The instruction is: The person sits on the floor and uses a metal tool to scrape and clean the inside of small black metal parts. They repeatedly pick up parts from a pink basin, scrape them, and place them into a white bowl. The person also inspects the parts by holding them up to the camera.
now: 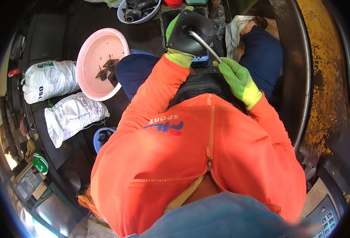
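Dark surface (73, 37) spread beneath the gear, with a yellow, rust-marked panel (322, 79) beyond its right edge. Toward its left edge lay 2 white sacks (50, 81), just beside a pink basin (82, 59); small dark pieces (110, 65) sat near the basin's right rim. Black parts (142, 4) filled a blue basin (124, 16) at the surface's far edge. Above the near edge of a black tray (163, 18), between the person's knees, was a black square piece (192, 23) with a round centre. The gloved left hand (171, 29) held it from behind, fingers along its left side, the rest hidden. The gloved right hand (237, 77) had its fingers closed around 1 end of a metal rod (206, 45), whose other end met the piece's centre.
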Action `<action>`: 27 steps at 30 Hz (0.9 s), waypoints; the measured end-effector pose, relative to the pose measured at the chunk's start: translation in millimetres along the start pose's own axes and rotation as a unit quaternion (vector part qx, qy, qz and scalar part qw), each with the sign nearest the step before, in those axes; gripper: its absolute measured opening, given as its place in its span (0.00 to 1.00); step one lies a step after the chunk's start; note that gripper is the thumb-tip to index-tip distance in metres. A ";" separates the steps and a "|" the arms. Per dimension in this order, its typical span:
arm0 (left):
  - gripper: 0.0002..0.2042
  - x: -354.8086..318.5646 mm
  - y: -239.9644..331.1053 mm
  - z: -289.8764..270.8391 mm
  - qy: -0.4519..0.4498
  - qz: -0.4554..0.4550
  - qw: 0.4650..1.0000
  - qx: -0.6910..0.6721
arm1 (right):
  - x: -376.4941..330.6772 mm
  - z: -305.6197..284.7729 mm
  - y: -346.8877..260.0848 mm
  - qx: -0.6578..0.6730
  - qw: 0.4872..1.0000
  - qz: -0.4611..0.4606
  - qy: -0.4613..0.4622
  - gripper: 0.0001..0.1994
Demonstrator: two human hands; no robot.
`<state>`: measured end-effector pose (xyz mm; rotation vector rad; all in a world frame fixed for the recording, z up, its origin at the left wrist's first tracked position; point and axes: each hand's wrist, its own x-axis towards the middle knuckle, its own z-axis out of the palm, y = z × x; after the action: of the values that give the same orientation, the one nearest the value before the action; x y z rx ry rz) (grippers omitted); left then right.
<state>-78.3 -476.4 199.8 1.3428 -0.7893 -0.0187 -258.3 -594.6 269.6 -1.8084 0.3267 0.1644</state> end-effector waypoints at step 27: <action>0.09 -2.4 9.0 -13.6 -0.014 0.104 0.954 0.281 | 8.9 0.0 13.0 -0.028 0.970 -0.205 0.131 0.15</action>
<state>-76.8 -461.3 206.3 1.7862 -1.0020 0.3805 -253.9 -598.8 255.1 -1.9159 0.1257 -0.3613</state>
